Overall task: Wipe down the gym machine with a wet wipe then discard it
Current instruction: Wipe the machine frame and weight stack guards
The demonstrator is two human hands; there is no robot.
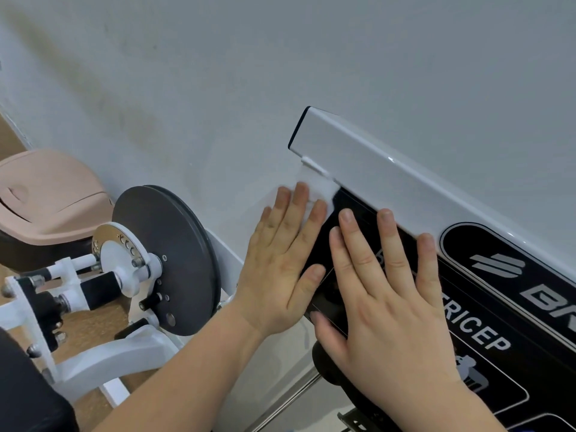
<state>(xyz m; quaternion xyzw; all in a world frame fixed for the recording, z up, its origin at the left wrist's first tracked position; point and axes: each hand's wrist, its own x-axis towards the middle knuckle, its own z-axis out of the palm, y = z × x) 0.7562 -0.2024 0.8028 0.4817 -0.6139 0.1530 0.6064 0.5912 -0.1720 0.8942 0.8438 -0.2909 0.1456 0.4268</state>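
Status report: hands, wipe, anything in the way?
Left hand flat, pressing wet wipe at edge of black panel. Right hand flat on it. Nothing in the way.

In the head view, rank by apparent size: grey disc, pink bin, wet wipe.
Tied, unranked: grey disc, pink bin (cropped by frame edge).
Smallest: wet wipe, mostly hidden under the left hand.

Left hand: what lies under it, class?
A white wipe sticks out past the left hand, at the edge of the black panel. How far it reaches under the palm is covered.
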